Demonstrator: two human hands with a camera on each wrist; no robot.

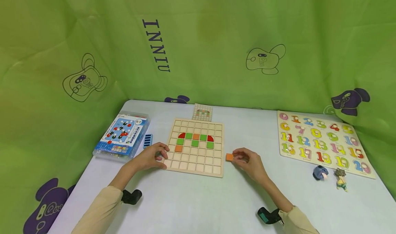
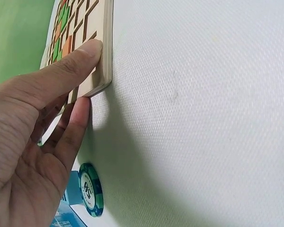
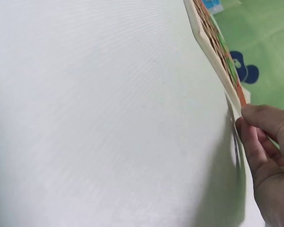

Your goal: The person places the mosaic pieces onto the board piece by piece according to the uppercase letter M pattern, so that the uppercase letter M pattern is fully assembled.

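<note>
My left hand (image 1: pixel 153 156) holds the near left corner of a wooden grid board (image 1: pixel 191 159), its thumb on the top and fingers at the edge. Several tiles sit in the board's cells: red quarter-round ones at both ends of a row, with green squares and orange squares between and below. To the right of the board, my right hand (image 1: pixel 250 161) pinches an orange square tile (image 1: pixel 229 157) between thumb and fingers. The right wrist view shows this orange tile (image 3: pixel 241 96) mostly edge-on. A small pattern card (image 1: pixel 202 113) lies behind the board.
At the left lie a boxed molecule model kit (image 1: pixel 122 136) and a blue striped item (image 1: pixel 148 140). A green-blue chip (image 2: pixel 91 190) shows near the left hand. A number puzzle board (image 1: pixel 325 141) and two figurines, one blue (image 1: pixel 320 173), one brown-headed (image 1: pixel 341 180), lie right.
</note>
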